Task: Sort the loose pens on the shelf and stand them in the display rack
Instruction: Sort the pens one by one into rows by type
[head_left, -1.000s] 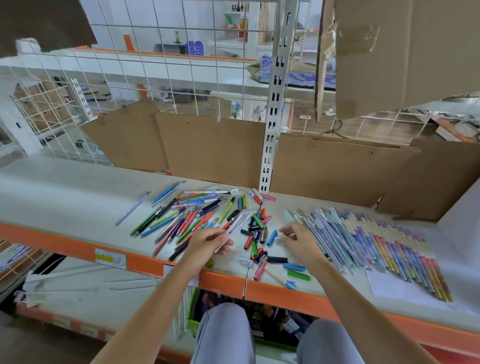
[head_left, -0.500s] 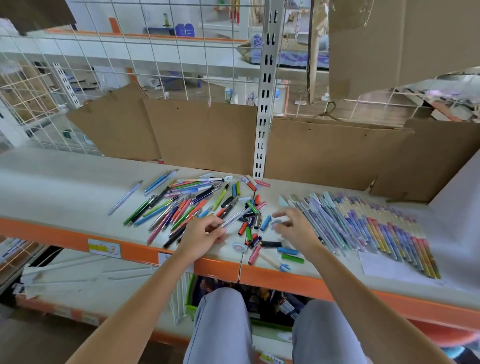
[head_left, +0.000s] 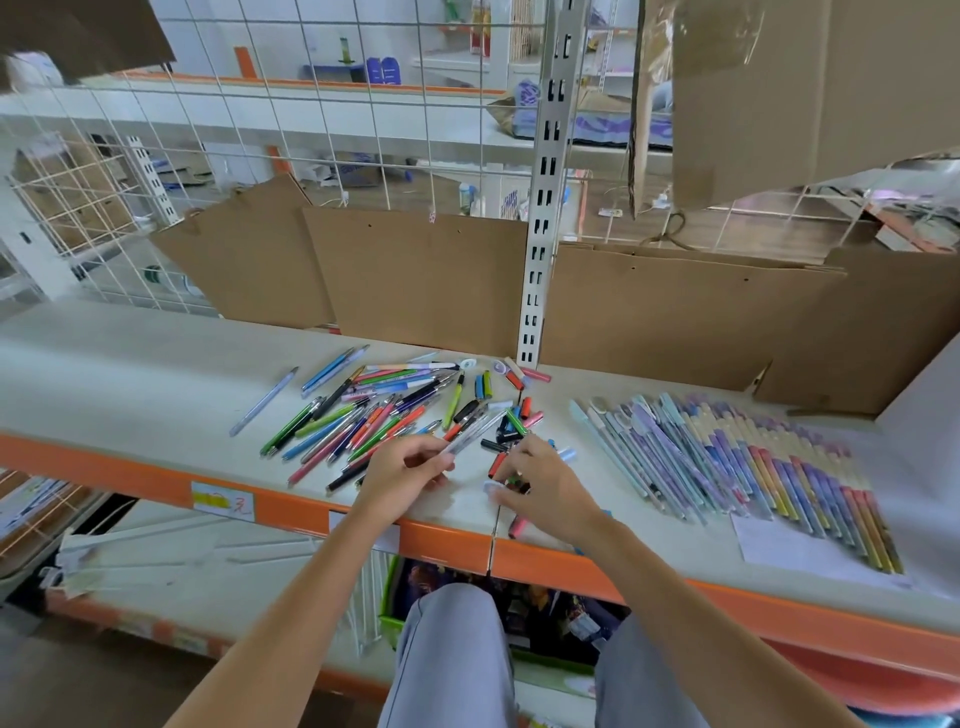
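A heap of loose pens (head_left: 363, 415) in green, blue, red and pink lies on the pale shelf (head_left: 130, 374). My left hand (head_left: 400, 475) pinches a clear pen (head_left: 475, 431) that points up and right over the heap's right edge. My right hand (head_left: 545, 488) reaches down into a scatter of short caps and pen pieces (head_left: 511, 426), fingertips touching a pale blue cap (head_left: 491, 487) near the shelf's front edge. Whether it grips anything is hidden. To the right, sorted pastel pens (head_left: 727, 457) lie side by side in a row. No display rack is in view.
Cardboard sheets (head_left: 426, 275) lean against the wire grid behind the shelf, split by a slotted metal upright (head_left: 540, 234). A single blue pen (head_left: 264, 401) lies apart at the left. A white paper sheet (head_left: 789, 545) lies under the sorted row. The orange front rail (head_left: 130, 478) edges the shelf.
My right hand has moved left and toward the front edge, from the sorted row's left end to the small caps. My left hand still holds the clear pen.
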